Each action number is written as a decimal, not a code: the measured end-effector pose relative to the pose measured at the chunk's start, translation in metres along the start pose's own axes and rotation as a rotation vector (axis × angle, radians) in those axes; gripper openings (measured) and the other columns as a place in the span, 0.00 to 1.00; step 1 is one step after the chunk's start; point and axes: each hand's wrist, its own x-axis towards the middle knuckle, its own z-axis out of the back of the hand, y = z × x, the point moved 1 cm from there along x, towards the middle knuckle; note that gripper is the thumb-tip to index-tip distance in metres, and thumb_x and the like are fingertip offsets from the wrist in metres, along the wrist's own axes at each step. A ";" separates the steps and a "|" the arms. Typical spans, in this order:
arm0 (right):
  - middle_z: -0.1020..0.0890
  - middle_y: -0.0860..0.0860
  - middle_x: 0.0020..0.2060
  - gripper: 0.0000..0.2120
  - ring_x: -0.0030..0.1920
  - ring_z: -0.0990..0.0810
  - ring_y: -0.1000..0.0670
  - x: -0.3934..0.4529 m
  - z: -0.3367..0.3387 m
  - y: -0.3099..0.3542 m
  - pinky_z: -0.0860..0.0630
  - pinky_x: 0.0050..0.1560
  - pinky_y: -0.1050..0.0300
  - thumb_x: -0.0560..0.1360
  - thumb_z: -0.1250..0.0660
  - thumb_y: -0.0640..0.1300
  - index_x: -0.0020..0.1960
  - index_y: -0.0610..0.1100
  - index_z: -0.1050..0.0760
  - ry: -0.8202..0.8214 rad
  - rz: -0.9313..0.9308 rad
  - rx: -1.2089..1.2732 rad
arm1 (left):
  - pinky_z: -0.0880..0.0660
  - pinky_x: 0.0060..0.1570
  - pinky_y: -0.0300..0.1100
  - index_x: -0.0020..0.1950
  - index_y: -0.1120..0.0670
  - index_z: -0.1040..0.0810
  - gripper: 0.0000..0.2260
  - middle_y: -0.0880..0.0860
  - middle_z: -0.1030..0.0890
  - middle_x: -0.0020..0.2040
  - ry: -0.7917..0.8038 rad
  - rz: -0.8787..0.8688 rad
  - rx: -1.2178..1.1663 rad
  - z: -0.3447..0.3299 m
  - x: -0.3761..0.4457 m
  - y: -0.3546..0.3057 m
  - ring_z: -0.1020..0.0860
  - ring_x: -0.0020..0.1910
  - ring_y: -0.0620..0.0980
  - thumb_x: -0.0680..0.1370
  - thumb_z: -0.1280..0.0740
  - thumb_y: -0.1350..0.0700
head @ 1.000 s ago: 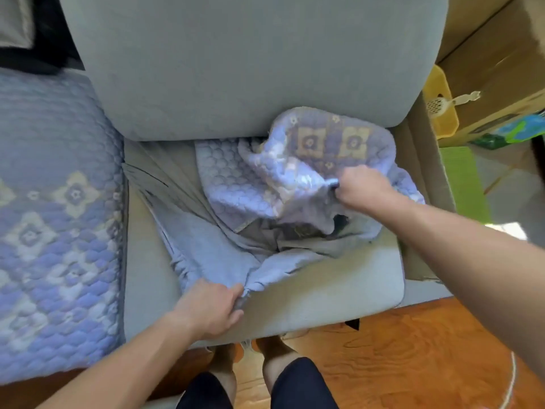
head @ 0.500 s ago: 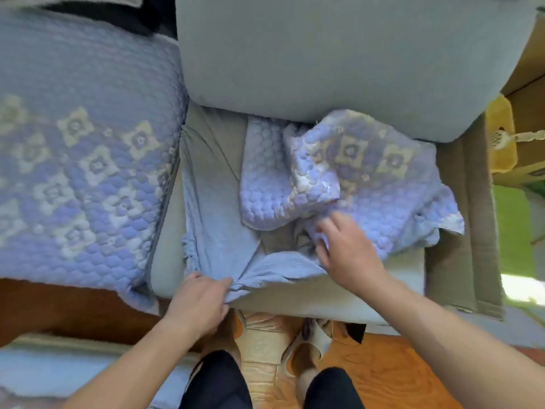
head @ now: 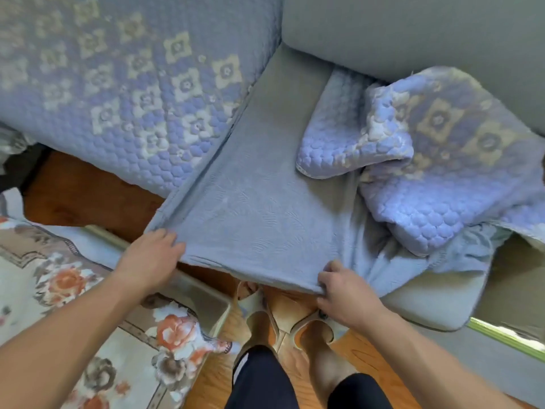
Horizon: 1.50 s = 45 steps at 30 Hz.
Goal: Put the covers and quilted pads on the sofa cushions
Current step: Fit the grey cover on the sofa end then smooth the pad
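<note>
left hand (head: 150, 258) and right hand (head: 343, 292) both gripping front edge of grey-blue cover (head: 259, 219), stretched over seat cushion (head: 436, 302), crumpled quilted pad (head: 442, 172) lying on cover at right

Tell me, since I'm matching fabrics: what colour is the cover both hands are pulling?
Plain pale grey-blue cover, faintly textured; head view shows it.

Soft daylight from right; wide-angle edge bending; slight blur.
</note>
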 end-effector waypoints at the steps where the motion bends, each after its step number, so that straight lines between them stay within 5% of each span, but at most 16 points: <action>1: 0.29 0.51 0.56 0.10 0.55 0.26 0.44 -0.005 -0.007 0.000 0.25 0.52 0.51 0.74 0.34 0.49 0.53 0.47 0.24 -0.044 -0.038 -0.041 | 0.27 0.52 0.52 0.60 0.52 0.20 0.18 0.57 0.22 0.57 -0.059 -0.031 -0.004 -0.003 0.005 -0.003 0.24 0.53 0.59 0.70 0.31 0.55; 3: 0.31 0.51 0.56 0.09 0.54 0.27 0.46 -0.019 -0.032 0.002 0.26 0.47 0.53 0.74 0.33 0.47 0.52 0.47 0.24 -0.040 -0.095 -0.063 | 0.32 0.60 0.51 0.69 0.50 0.26 0.20 0.57 0.27 0.67 -0.052 -0.095 0.012 -0.018 0.017 -0.016 0.27 0.61 0.59 0.76 0.37 0.55; 5: 0.29 0.51 0.55 0.10 0.52 0.22 0.46 -0.037 -0.071 0.018 0.26 0.46 0.53 0.71 0.32 0.47 0.51 0.48 0.25 0.155 -0.032 -0.080 | 0.33 0.61 0.50 0.69 0.50 0.26 0.19 0.55 0.27 0.66 0.014 -0.115 0.031 -0.034 0.026 -0.028 0.29 0.62 0.58 0.79 0.42 0.54; 7: 0.24 0.52 0.49 0.19 0.44 0.19 0.47 -0.046 -0.113 0.026 0.22 0.43 0.57 0.58 0.27 0.50 0.49 0.49 0.23 0.274 0.006 -0.137 | 0.35 0.65 0.49 0.75 0.51 0.33 0.23 0.56 0.29 0.69 0.130 -0.090 -0.012 -0.056 0.020 -0.033 0.31 0.66 0.58 0.79 0.42 0.52; 9: 0.22 0.53 0.43 0.23 0.40 0.19 0.48 -0.035 -0.125 0.031 0.22 0.41 0.57 0.53 0.28 0.49 0.48 0.51 0.24 0.191 -0.022 -0.156 | 0.40 0.72 0.48 0.81 0.53 0.44 0.31 0.57 0.37 0.77 0.298 -0.033 -0.131 -0.074 0.007 -0.028 0.37 0.73 0.58 0.78 0.41 0.51; 14: 0.24 0.47 0.55 0.16 0.59 0.25 0.42 0.032 -0.077 0.048 0.30 0.58 0.49 0.73 0.37 0.45 0.61 0.47 0.28 0.159 -0.133 -0.093 | 0.32 0.66 0.53 0.81 0.50 0.50 0.32 0.52 0.42 0.77 0.147 0.382 -0.859 -0.070 0.011 -0.009 0.33 0.72 0.58 0.79 0.41 0.48; 18: 0.28 0.45 0.70 0.26 0.70 0.30 0.42 0.072 -0.034 0.069 0.34 0.69 0.53 0.77 0.37 0.47 0.74 0.48 0.35 0.348 -0.148 -0.071 | 0.32 0.64 0.54 0.82 0.50 0.56 0.31 0.53 0.46 0.79 0.123 0.533 -0.956 -0.067 0.047 -0.012 0.33 0.72 0.59 0.83 0.48 0.45; 23: 0.25 0.48 0.68 0.19 0.65 0.25 0.45 0.123 0.037 0.117 0.29 0.65 0.54 0.81 0.39 0.46 0.71 0.48 0.28 0.034 -0.058 -0.055 | 0.27 0.61 0.53 0.81 0.50 0.65 0.36 0.55 0.46 0.79 0.165 0.476 -0.923 -0.060 0.063 -0.047 0.30 0.71 0.60 0.81 0.44 0.51; 28: 0.37 0.47 0.77 0.26 0.75 0.38 0.43 0.176 0.074 0.166 0.38 0.72 0.51 0.81 0.39 0.48 0.78 0.50 0.39 0.080 0.179 -0.325 | 0.28 0.60 0.50 0.79 0.46 0.71 0.42 0.53 0.45 0.79 0.125 0.536 -1.025 -0.082 0.070 -0.035 0.29 0.70 0.57 0.80 0.39 0.49; 32: 0.43 0.46 0.79 0.26 0.79 0.49 0.41 0.238 0.076 0.192 0.45 0.77 0.43 0.82 0.41 0.52 0.78 0.52 0.41 0.094 0.379 -0.571 | 0.31 0.66 0.51 0.79 0.41 0.68 0.38 0.52 0.47 0.81 0.170 0.565 -1.180 -0.103 0.100 -0.020 0.35 0.75 0.58 0.81 0.43 0.54; 38: 0.32 0.49 0.73 0.24 0.74 0.39 0.45 0.327 0.071 0.201 0.42 0.74 0.45 0.82 0.51 0.60 0.75 0.52 0.35 0.002 0.477 -0.757 | 0.29 0.65 0.52 0.80 0.36 0.58 0.34 0.50 0.38 0.78 0.246 0.693 -1.262 -0.137 0.159 -0.022 0.30 0.71 0.59 0.79 0.46 0.55; 42: 0.24 0.50 0.65 0.25 0.69 0.32 0.44 0.355 0.081 0.201 0.40 0.73 0.45 0.81 0.57 0.58 0.66 0.54 0.26 0.028 0.430 -0.833 | 0.29 0.67 0.49 0.78 0.51 0.37 0.24 0.57 0.27 0.71 0.393 0.647 -1.408 -0.169 0.200 -0.011 0.26 0.67 0.57 0.80 0.43 0.53; 45: 0.20 0.48 0.62 0.28 0.67 0.28 0.43 0.370 0.085 0.207 0.40 0.72 0.47 0.81 0.58 0.59 0.60 0.50 0.22 0.061 0.343 -0.825 | 0.34 0.66 0.43 0.74 0.58 0.32 0.18 0.60 0.27 0.70 0.315 0.632 -1.508 -0.158 0.212 -0.003 0.27 0.68 0.57 0.84 0.42 0.58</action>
